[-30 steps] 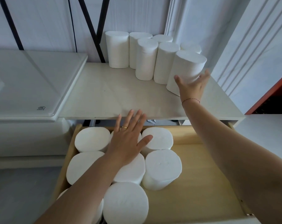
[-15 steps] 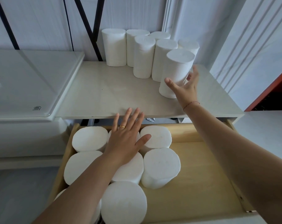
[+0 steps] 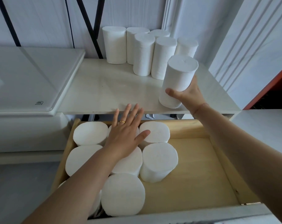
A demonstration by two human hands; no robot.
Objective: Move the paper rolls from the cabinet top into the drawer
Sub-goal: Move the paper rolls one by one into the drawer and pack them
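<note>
Right grip (image 3: 189,96) holds tilted paper roll (image 3: 177,78), perhaps off cabinet top (image 3: 104,91).

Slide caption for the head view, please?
Right hand grips a tilted paper roll at the cabinet top; left hand spreads open over rolls standing in the drawer.

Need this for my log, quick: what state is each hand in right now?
Left hand: open, fingers straight, over the drawer rolls.
Right hand: closed around a tilted paper roll.
</note>
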